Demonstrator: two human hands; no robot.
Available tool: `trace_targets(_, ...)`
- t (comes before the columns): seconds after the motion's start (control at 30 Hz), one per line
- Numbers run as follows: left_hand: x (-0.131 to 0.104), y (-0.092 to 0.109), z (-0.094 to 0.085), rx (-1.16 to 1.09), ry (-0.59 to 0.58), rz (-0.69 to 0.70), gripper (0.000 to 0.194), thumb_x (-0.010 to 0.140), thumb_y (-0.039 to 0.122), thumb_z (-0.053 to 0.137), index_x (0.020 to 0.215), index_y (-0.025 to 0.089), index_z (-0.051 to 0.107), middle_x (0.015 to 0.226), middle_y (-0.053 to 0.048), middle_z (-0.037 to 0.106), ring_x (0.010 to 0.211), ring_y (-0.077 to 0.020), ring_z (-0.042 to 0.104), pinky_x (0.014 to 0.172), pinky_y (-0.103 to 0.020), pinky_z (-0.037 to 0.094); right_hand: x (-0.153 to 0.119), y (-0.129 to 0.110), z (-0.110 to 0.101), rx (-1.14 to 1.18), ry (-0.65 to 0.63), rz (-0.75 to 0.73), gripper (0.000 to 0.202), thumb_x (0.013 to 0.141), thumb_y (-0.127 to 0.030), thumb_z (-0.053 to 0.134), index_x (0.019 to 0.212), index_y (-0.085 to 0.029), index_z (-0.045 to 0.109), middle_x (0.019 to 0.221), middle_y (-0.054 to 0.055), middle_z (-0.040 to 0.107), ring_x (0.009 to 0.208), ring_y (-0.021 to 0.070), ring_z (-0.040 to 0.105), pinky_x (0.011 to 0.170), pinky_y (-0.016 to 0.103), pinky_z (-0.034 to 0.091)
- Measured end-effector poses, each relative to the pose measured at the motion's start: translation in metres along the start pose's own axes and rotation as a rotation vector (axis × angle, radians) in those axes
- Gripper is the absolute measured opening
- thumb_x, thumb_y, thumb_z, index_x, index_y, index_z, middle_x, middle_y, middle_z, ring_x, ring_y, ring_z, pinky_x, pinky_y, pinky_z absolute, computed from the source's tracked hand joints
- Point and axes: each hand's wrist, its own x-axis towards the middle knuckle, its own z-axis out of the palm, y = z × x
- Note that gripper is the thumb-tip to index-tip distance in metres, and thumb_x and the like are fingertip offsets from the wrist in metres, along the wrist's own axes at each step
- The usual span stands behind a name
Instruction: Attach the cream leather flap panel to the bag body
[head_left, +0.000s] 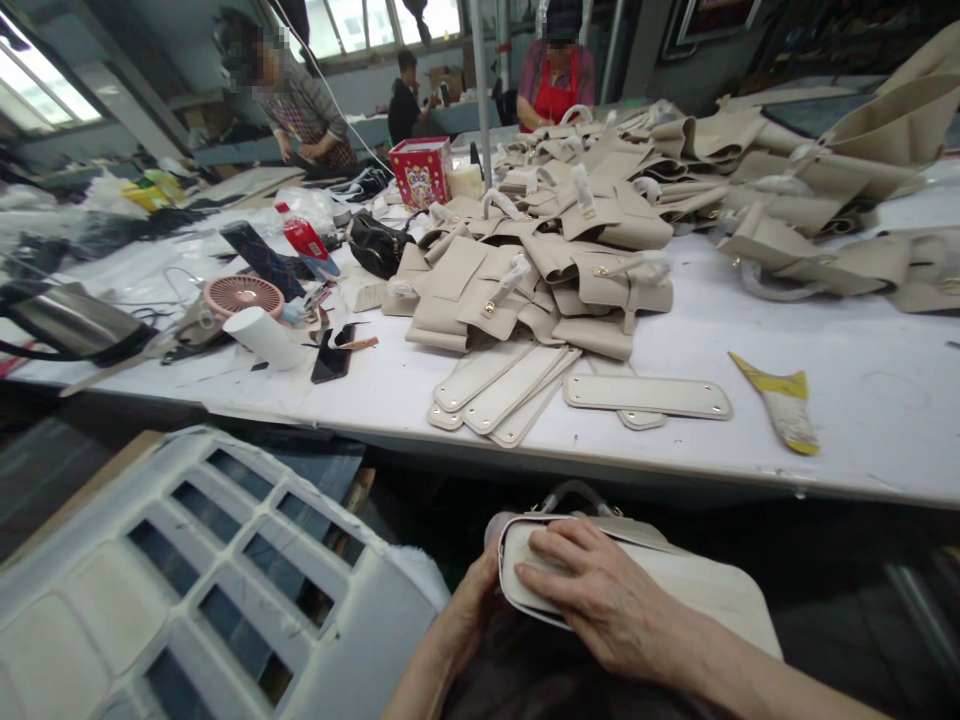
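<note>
A cream handbag with a clear-wrapped handle lies on its side in my lap, below the table edge. My left hand is wrapped round the near left end of the bag, its fingers mostly hidden behind it. Across the bag's pale end panel rests my right hand, fingers spread and pressing flat on the surface. On the table just beyond are several long cream strips with metal studs at their ends.
Beige bag pieces are heaped on the white table. A yellow-and-white tool, phone, pink fan, bottle and kettle lie there. A plastic crate stands left. Several people work behind.
</note>
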Motion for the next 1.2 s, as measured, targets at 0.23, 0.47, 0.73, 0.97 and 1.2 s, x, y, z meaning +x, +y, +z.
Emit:
trace_targets(0.23,0.002,0.001,-0.003,0.013,0.016,-0.001,0.060,0.083,0.059,0.064,0.126,0.016,0.063,0.128,-0.013,0.065,0.128,-0.0322,0.050,0.111,-0.043,0.034,0.002,0.001,0.005,-0.019,0.033,-0.014,0.032,0.094,-0.018,0.045,0.124,-0.023,0.054,0.122,0.009,0.055,0.110,0.0254,0.045,0.098,0.045,0.038)
trace_targets(0.47,-0.005,0.010,0.013,0.085,0.097,0.005,0.058,0.089,0.054,0.059,0.136,0.021,0.056,0.133,-0.010,0.061,0.127,-0.0297,0.050,0.101,-0.038,0.041,-0.001,0.002,0.011,-0.026,0.083,-0.009,0.031,0.094,-0.016,0.045,0.123,-0.022,0.054,0.120,0.008,0.056,0.111,0.0251,0.046,0.099,0.043,0.039)
trace_targets(0.73,-0.013,0.031,0.026,0.294,0.187,0.019,0.053,0.088,0.046,0.063,0.135,0.022,0.058,0.124,-0.010,0.065,0.109,-0.0260,0.058,0.083,-0.033,0.049,-0.002,0.004,0.015,0.018,0.147,0.020,0.034,0.094,-0.012,0.043,0.126,-0.018,0.049,0.124,0.009,0.058,0.113,0.0248,0.048,0.103,0.044,0.040)
trace_targets(0.97,-0.013,0.041,0.028,0.331,0.207,-0.032,0.056,0.083,0.045,0.067,0.133,0.020,0.059,0.112,-0.011,0.069,0.097,-0.0246,0.061,0.074,-0.032,0.051,-0.002,0.003,0.013,0.061,0.135,0.017,0.027,0.092,-0.012,0.043,0.117,-0.018,0.052,0.123,0.010,0.059,0.111,0.0262,0.050,0.101,0.047,0.042)
trace_targets(1.2,-0.006,0.036,0.032,0.352,0.189,0.121,0.047,0.086,0.034,0.066,0.131,0.019,0.062,0.122,-0.010,0.068,0.112,-0.0277,0.061,0.090,-0.034,0.049,-0.003,0.005,0.014,0.066,0.144,0.019,0.031,0.093,-0.011,0.043,0.122,-0.019,0.050,0.125,0.009,0.059,0.113,0.0260,0.050,0.101,0.046,0.042)
